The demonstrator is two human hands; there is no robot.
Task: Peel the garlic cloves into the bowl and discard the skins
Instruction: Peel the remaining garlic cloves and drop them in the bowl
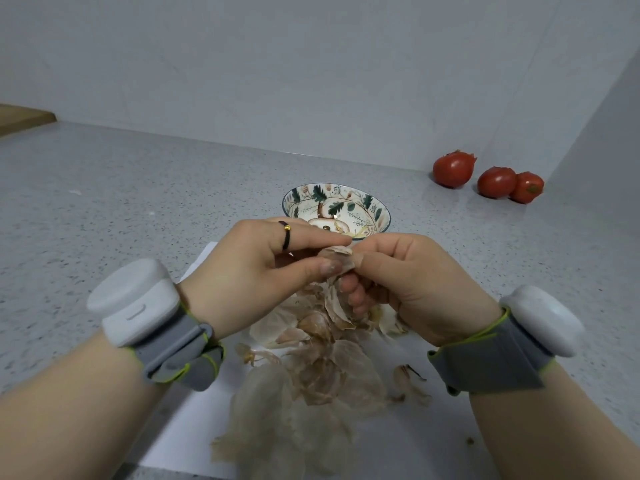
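Grey speckled counter runs back to a pale wall, with a wooden board at its far left edge. Three tomatoes sit by the back right corner, two of them touching. A bowl painted with green leaves and a brown trunk stands mid-counter, just behind the hands. Its near part is hidden, so I cannot tell whether any peeled garlic lies in it.

A clove is held in the air between both hands, in front of the bowl and above the paper. The left hand pinches it between thumb and forefinger. The right hand grips its other side, thumb on top and fingers curled beneath. A black ring with a gold bead is on a left finger.

Skins are heaped on the paper near the front edge, with what may be unpeeled cloves among them. White units on grey, green-edged straps sit on both wrists.
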